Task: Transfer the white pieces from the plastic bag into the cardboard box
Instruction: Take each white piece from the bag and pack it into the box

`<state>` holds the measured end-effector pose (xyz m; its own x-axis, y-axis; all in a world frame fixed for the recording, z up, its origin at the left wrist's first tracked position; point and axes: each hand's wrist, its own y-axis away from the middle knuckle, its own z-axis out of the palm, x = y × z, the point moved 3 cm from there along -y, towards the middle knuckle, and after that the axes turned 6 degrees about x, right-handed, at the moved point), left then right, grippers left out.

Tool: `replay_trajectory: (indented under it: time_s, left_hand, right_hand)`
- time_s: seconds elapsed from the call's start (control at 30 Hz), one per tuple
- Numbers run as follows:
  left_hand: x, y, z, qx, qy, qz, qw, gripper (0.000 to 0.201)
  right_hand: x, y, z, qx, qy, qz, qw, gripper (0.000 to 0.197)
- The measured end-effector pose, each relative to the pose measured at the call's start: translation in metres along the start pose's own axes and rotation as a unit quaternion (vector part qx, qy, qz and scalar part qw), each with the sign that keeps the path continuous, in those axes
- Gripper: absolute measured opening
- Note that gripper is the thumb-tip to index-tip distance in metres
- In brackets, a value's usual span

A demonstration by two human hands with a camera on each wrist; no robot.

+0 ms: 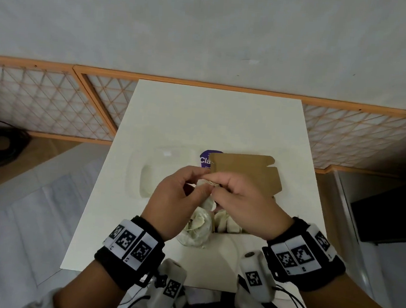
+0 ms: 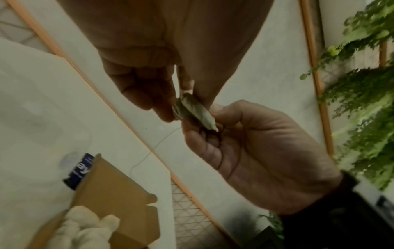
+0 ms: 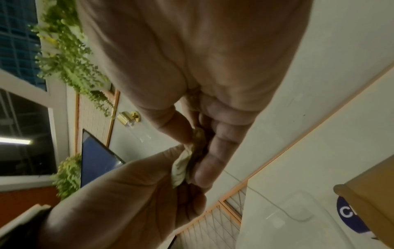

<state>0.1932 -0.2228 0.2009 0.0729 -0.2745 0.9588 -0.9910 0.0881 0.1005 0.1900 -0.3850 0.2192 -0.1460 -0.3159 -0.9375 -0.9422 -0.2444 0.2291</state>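
Pinching the bag (image 1: 196, 229) top between both hands — left hand (image 1: 177, 195) and right hand (image 1: 244, 201) clamped on it — above the box (image 1: 247, 172); pulling gently apart should free the pieces (image 1: 227, 223) without spilling.

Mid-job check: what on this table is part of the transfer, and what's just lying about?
Job: plastic bag pinched by left hand and right hand; white pieces; cardboard box.
Lying about: clear plastic tray; purple label.

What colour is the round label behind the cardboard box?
Dark purple-blue with white letters; the label shows best in the head view.
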Motion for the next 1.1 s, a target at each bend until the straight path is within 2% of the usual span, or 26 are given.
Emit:
replay_trajectory:
  time_s: [0.13,0.2,0.3,0.37,0.43,0.5,0.6,0.7,0.87,1.1]
  left_hand:
    - [-0.019,0.0,-0.009,0.041,0.003,-0.043,0.998,0.019]
    - [-0.028,-0.001,-0.014,0.053,0.022,-0.07,0.996,0.008]
    - [-0.04,-0.001,-0.021,0.077,0.01,-0.065,0.995,0.01]
    - [-0.043,0.0,-0.026,0.085,0.01,-0.064,0.994,0.012]
    - [-0.05,0.001,-0.031,0.091,0.034,-0.077,0.992,0.011]
    - [-0.058,0.004,-0.038,0.107,0.035,-0.085,0.99,0.011]
    - [-0.073,0.013,-0.047,0.128,0.035,-0.107,0.985,0.011]
    - [-0.087,0.024,-0.056,0.14,0.039,-0.139,0.98,0.01]
    - [-0.095,0.04,-0.064,0.134,0.043,-0.169,0.976,0.009]
    - [-0.096,0.049,-0.062,0.115,0.046,-0.171,0.978,0.01]
  right_hand:
    - [0.004,-0.011,0.015,-0.005,0.037,0.025,0.999,0.047]
    - [0.009,-0.018,0.021,-0.009,0.035,0.044,0.998,0.056]
    - [0.018,-0.028,0.032,-0.017,0.027,0.072,0.997,0.06]
    - [0.027,-0.031,0.035,-0.011,0.005,0.1,0.995,0.054]
    - [0.04,-0.034,0.041,-0.006,0.015,0.117,0.993,0.041]
    - [0.062,-0.038,0.044,0.003,0.114,0.089,0.989,0.026]
    - [0.099,-0.046,0.056,-0.036,0.27,0.05,0.961,0.021]
    - [0.131,-0.053,0.069,-0.067,0.365,0.032,0.928,0.025]
    - [0.161,-0.064,0.086,-0.101,0.461,-0.001,0.882,0.031]
    - [0.169,-0.068,0.097,-0.092,0.521,0.01,0.848,0.023]
